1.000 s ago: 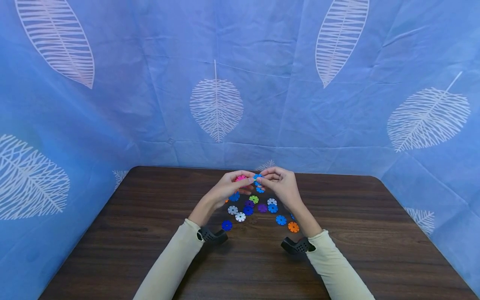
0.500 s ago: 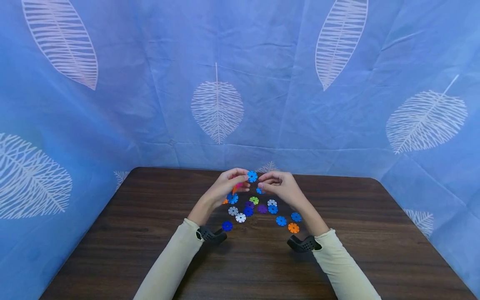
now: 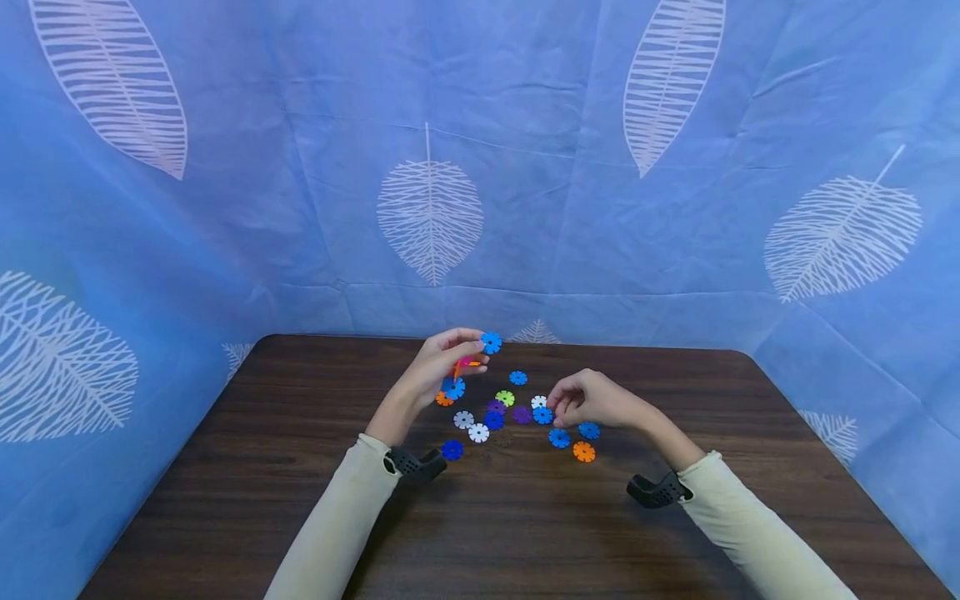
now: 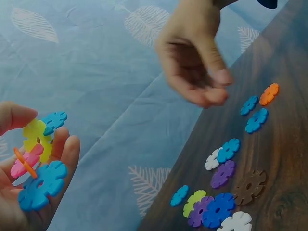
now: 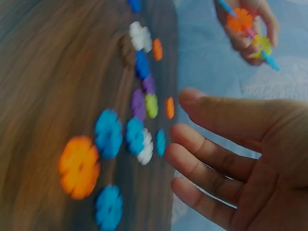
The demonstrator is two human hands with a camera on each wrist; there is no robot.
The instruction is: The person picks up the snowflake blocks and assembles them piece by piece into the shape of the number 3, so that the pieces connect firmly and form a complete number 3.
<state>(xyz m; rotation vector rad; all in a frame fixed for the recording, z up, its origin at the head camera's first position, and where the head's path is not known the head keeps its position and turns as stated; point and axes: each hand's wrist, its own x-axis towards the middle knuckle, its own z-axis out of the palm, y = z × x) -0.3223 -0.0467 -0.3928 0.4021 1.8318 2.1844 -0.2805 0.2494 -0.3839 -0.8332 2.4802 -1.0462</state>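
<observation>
My left hand (image 3: 435,360) pinches a joined chain of notched snowflake discs above the table. In the left wrist view, the chain has a yellow disc (image 4: 34,132), a smaller-looking blue disc (image 4: 56,121) slotted at its top, a pink disc (image 4: 25,162), an orange disc (image 4: 26,164) seen edge-on and a blue disc (image 4: 43,186) at the bottom. My right hand (image 3: 600,400) hovers over the right part of the loose discs, fingers loosely bent with nothing in them. Nearest to its fingertips in the head view lies a blue disc (image 3: 542,415), overlapping a white disc (image 3: 538,402).
On the dark wooden table (image 3: 300,500) lie several loose discs, among them an orange disc (image 3: 583,452), a purple disc (image 3: 522,414), a green disc (image 3: 506,398) and a brown disc (image 4: 250,186). A blue leaf-patterned cloth (image 3: 510,208) hangs behind the table.
My right hand has come away from the chain and moved right and down toward the loose discs. My left hand has shifted slightly left and up with the chain.
</observation>
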